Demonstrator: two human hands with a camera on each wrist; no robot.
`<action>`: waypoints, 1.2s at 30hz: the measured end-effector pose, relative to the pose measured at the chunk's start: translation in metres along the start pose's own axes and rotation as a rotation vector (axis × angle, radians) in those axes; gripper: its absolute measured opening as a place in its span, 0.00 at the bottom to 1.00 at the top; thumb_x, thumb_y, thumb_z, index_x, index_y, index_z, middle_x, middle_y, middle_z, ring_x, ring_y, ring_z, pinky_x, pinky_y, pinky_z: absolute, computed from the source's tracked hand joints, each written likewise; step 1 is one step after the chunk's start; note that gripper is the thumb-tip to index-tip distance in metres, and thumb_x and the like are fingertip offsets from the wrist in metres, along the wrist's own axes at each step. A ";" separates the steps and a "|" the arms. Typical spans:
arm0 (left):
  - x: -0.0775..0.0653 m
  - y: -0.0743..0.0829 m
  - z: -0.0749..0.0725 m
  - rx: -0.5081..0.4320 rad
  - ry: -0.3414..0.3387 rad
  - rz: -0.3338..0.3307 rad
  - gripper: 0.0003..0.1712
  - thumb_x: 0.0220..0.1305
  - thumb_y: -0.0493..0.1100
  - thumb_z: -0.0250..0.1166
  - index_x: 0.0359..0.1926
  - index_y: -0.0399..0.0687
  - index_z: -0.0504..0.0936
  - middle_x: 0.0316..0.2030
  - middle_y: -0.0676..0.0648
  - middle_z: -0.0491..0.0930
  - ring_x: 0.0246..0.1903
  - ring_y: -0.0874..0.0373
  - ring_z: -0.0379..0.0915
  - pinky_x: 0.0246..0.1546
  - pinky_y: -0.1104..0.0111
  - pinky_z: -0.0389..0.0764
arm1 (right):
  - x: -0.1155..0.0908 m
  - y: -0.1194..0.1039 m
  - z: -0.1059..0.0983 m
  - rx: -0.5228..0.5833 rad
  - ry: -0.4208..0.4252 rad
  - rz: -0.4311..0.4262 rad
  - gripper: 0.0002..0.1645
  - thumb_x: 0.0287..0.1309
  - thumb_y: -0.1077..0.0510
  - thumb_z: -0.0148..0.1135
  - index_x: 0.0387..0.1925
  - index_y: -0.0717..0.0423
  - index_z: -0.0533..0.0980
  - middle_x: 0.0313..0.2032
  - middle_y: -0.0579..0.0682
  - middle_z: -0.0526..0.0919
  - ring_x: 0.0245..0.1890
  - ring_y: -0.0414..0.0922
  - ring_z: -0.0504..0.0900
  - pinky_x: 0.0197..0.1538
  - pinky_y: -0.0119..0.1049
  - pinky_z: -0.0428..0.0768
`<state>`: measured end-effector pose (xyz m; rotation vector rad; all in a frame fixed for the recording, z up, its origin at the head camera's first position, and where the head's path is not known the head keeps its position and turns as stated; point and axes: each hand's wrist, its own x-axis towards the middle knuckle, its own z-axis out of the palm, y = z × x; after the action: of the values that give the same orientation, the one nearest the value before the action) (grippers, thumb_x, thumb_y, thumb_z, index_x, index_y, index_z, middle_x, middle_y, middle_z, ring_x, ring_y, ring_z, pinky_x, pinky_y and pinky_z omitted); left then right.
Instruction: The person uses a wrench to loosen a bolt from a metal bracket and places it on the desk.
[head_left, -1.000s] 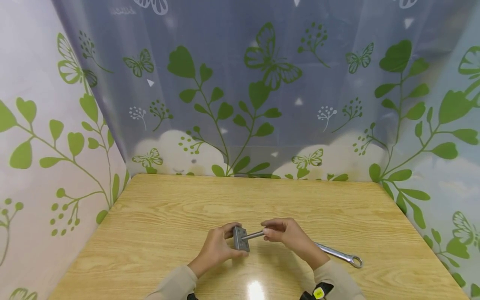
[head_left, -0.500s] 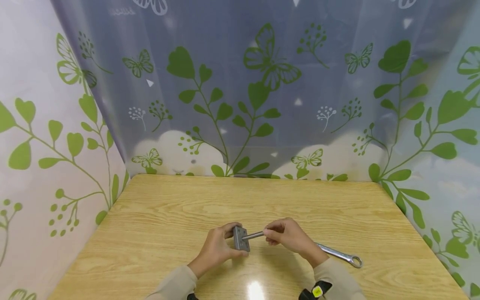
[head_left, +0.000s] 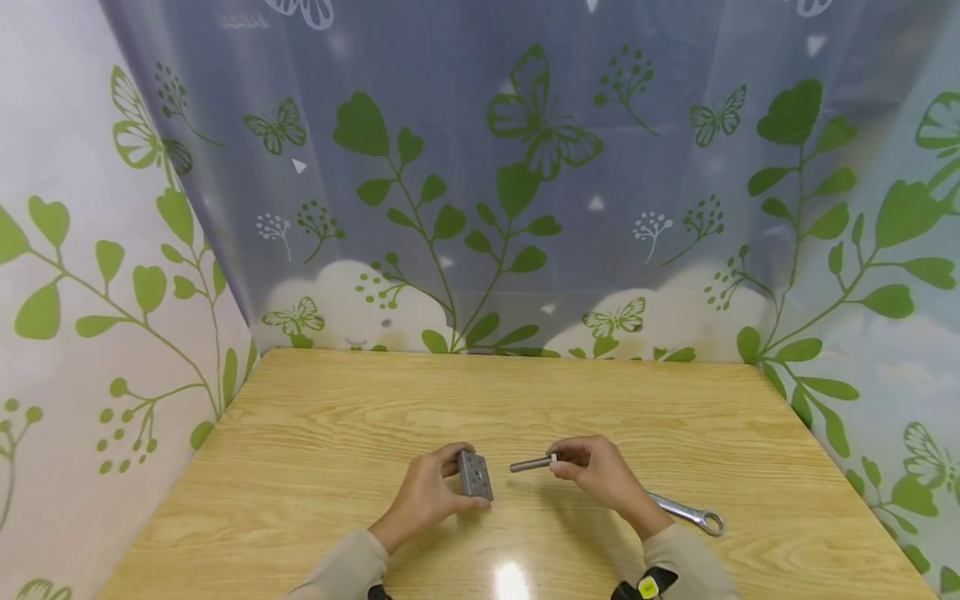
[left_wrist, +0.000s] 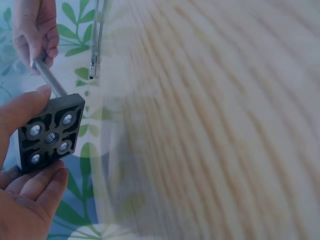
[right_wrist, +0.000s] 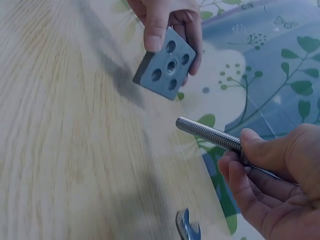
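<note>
My left hand [head_left: 427, 496] grips a square grey plate [head_left: 476, 476] by opposite edges, thumb on one side and fingers on the other. In the right wrist view the plate [right_wrist: 161, 86] shows a threaded centre hole with a round hole near each corner. The left wrist view shows its ribbed dark back [left_wrist: 61, 106], with a bright metal fastener near each corner. My right hand [head_left: 596, 471] pinches a threaded bolt [head_left: 531, 464] near its head, the free end pointing at the plate. A gap separates bolt and plate in the head view.
A combination wrench [head_left: 678, 507] lies on the wood-grain table [head_left: 360, 408] beside my right forearm, its open end [right_wrist: 186, 226] visible in the right wrist view. Curtains [head_left: 480, 275] with leaf and butterfly prints stand around the table's back and sides.
The bolt has come out of the plate's centre hole, and my right hand has moved right with it. My left hand has shifted slightly left with the plate.
</note>
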<state>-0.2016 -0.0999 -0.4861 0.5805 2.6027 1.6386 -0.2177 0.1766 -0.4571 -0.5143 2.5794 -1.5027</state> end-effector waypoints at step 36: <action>0.000 -0.018 -0.015 0.333 -0.004 -0.089 0.42 0.36 0.44 0.82 0.53 0.32 0.76 0.48 0.37 0.80 0.44 0.49 0.77 0.50 0.54 0.79 | -0.002 0.031 0.030 -0.030 0.099 0.031 0.11 0.49 0.70 0.69 0.38 0.64 0.81 0.33 0.54 0.85 0.32 0.45 0.83 0.34 0.29 0.82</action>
<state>-0.2103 -0.1202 -0.4951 0.4650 2.8716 1.1857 -0.2152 0.1661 -0.4987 -0.4110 2.6743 -1.5188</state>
